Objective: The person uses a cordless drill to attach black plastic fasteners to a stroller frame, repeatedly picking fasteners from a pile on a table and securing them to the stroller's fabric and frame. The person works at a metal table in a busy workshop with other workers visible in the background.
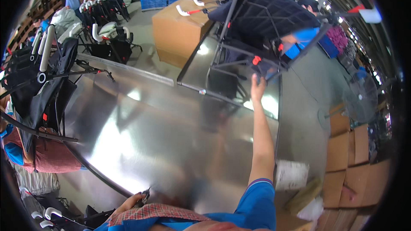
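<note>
Close under my chin, my left hand (pixel 130 201) rests at the near edge of the steel table (pixel 162 137), pinching a small dark tool. Far ahead, my right hand (pixel 257 86) grips the black stroller frame (pixel 265 21); better hold its lower bar firmly (it tips easily). Cardboard boxes (pixel 349 154) stand right of that arm.

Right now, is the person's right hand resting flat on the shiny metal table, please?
No, the right hand is raised and reaches the black folded frame.
</note>
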A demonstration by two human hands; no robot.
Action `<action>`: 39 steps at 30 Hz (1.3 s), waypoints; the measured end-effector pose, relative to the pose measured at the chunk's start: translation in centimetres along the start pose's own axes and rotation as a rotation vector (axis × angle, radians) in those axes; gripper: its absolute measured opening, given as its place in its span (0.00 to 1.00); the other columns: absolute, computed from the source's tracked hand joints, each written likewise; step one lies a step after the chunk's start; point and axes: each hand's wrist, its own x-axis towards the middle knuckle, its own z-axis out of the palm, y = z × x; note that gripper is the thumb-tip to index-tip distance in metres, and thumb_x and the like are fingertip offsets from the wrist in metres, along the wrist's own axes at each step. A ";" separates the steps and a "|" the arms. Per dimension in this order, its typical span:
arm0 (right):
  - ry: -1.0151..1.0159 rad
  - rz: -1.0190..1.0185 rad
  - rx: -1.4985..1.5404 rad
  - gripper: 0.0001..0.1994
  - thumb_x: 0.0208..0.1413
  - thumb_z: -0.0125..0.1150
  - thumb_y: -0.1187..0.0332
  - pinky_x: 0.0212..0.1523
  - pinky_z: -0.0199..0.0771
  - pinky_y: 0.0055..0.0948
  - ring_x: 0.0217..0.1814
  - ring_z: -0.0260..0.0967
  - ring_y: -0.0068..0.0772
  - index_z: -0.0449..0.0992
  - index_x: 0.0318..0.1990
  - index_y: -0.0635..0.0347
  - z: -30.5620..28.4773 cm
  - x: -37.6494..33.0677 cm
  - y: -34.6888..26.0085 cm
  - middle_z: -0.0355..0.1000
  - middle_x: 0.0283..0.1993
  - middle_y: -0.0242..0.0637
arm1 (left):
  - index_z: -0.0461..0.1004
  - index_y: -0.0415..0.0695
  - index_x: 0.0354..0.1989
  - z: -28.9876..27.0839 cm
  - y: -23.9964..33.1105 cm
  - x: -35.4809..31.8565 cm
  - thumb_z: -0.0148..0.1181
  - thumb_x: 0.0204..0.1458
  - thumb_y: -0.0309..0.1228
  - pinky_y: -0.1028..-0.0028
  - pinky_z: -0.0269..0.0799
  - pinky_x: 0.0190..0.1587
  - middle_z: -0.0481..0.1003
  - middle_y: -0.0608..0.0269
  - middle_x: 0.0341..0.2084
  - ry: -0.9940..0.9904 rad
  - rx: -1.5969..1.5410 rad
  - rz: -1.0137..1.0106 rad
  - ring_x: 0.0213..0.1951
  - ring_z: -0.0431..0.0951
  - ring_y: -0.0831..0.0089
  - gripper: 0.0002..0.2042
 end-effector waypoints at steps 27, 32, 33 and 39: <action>-0.222 -0.137 0.382 0.13 0.52 0.66 0.62 0.22 0.61 0.25 0.20 0.58 0.21 0.71 0.31 0.62 -19.7 -48.5 -16.9 0.65 0.20 0.31 | 0.71 0.46 0.47 0.3 -0.3 -2.6 0.61 0.52 0.44 0.69 0.76 0.38 0.76 0.57 0.34 -0.342 0.060 0.065 0.35 0.78 0.66 0.19; -0.112 -0.184 0.241 0.15 0.49 0.67 0.62 0.24 0.65 0.29 0.18 0.62 0.36 0.73 0.32 0.67 -24.9 -55.7 -18.6 0.64 0.18 0.41 | 0.61 0.49 0.62 3.0 0.3 -10.9 0.61 0.51 0.37 0.69 0.75 0.36 0.74 0.55 0.38 -0.409 0.194 -0.098 0.35 0.78 0.65 0.29; -0.110 -0.192 0.212 0.17 0.49 0.68 0.60 0.23 0.65 0.30 0.17 0.64 0.37 0.74 0.33 0.67 -25.8 -56.4 -19.3 0.65 0.18 0.41 | 0.61 0.49 0.62 3.2 -0.2 -11.0 0.61 0.51 0.37 0.69 0.75 0.36 0.74 0.55 0.38 -0.419 0.248 -0.093 0.35 0.78 0.65 0.29; -0.184 -0.123 0.159 0.17 0.52 0.67 0.56 0.28 0.69 0.35 0.26 0.72 0.43 0.76 0.36 0.64 -31.7 -60.1 -21.7 0.70 0.24 0.44 | 0.57 0.50 0.66 3.6 -3.2 -7.9 0.61 0.51 0.35 0.70 0.74 0.34 0.74 0.55 0.39 -0.606 0.615 0.062 0.35 0.77 0.65 0.33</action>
